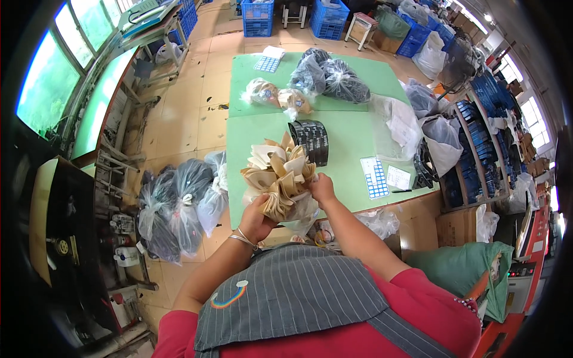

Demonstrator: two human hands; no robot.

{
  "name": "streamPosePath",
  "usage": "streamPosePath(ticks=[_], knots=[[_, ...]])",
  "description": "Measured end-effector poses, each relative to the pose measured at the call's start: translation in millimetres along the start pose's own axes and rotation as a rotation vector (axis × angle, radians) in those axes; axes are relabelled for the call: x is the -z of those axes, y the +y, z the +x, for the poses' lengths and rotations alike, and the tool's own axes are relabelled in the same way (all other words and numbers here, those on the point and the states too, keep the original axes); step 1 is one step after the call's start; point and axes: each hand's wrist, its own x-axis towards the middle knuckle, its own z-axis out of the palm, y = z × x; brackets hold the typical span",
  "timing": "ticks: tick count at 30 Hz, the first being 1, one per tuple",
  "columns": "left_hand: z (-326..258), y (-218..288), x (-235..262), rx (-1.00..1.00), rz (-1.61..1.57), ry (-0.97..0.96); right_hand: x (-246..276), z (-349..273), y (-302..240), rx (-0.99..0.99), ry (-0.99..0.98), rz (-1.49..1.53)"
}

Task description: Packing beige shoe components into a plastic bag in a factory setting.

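Head view: both hands [286,206] clasp tan leather pieces [279,173].

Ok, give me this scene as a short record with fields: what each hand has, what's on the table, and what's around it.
left hand: grips the bundle of tan cut pieces from below
right hand: on the bundle's right side
table: green, bundle held above its near edge
black stack: curved row of black pieces just behind the bundle
sticker sheet: blue and white, right of the hands
floor bags: tied clear bags of dark pieces, left of the table

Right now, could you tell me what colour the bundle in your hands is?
Tan and cream, the bundle; head view.
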Motion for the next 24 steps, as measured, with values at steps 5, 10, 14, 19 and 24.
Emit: streamPosePath(ticks=[5,10,14,19,24], knots=[[-13,21,-14,-0.355,0.328,0.271,33,3,-47,0.000,0.023,0.039],[-48,37,-23,-0.790,0.778,0.095,73,-63,-100,0.333,-0.074,0.222],[-13,14,29,-0.691,0.622,0.301,70,-40,-41,0.051,-0.112,-0.176],[-26,8,6,-0.723,0.886,0.284,46,-27,-12,0.226,0.167,-0.103],[-71,3,-10,-0.717,0.994,0.103,46,-43,-26,-0.038,-0.003,0.848]])
